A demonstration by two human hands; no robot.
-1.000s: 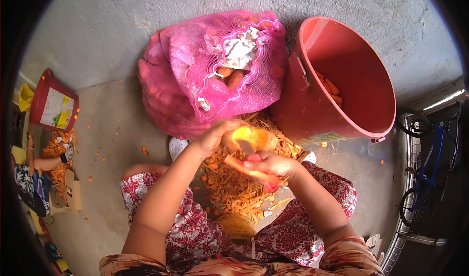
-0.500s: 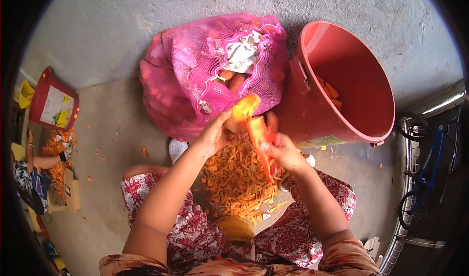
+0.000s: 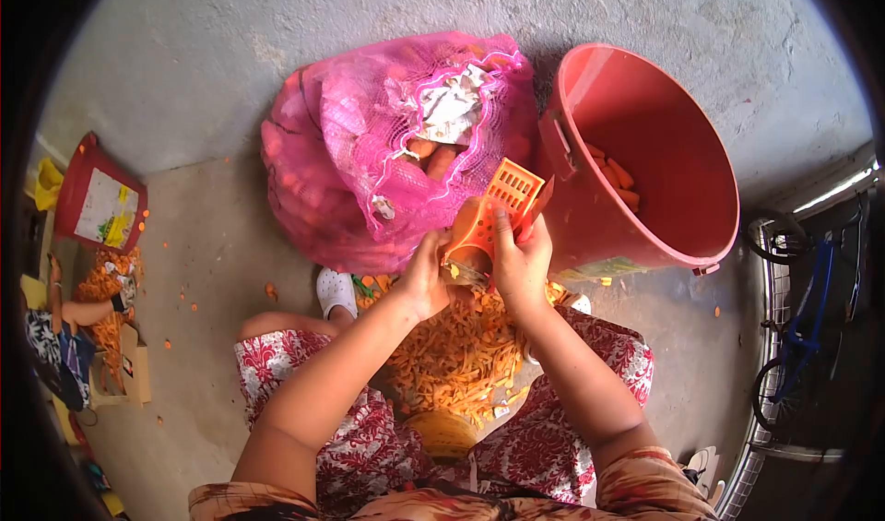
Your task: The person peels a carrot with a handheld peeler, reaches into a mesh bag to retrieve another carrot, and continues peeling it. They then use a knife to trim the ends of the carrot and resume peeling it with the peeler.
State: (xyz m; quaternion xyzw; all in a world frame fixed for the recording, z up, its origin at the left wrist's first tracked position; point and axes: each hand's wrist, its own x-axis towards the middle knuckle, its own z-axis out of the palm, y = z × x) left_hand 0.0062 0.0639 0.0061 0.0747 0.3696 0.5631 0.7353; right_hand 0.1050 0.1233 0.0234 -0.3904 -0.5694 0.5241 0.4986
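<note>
My left hand [image 3: 426, 277] is closed around a carrot [image 3: 462, 220], which is mostly hidden behind my fingers and the tool. My right hand [image 3: 522, 261] grips an orange plastic peeler [image 3: 513, 187] with a slotted handle, thumb along its face. The peeler's wide head lies against the carrot, close to my left fingers. A flat red piece [image 3: 536, 209] shows beside the handle; what it is I cannot make out. Below both hands, a heap of carrot peelings [image 3: 452, 355] covers the floor between my legs.
A pink mesh sack [image 3: 369, 152] of carrots stands against the wall, its mouth open with crumpled paper inside. Right of it leans a red bucket [image 3: 664, 161] holding several peeled carrots [image 3: 616, 180]. Another person [image 3: 64, 337] sits far left near a red bucket [image 3: 100, 194]. A bicycle [image 3: 802, 327] is at right.
My hands have come closer together. The peeler, blurred and pointing down before, now has its slotted handle pointing up and right. The carrot has tipped down, more hidden.
</note>
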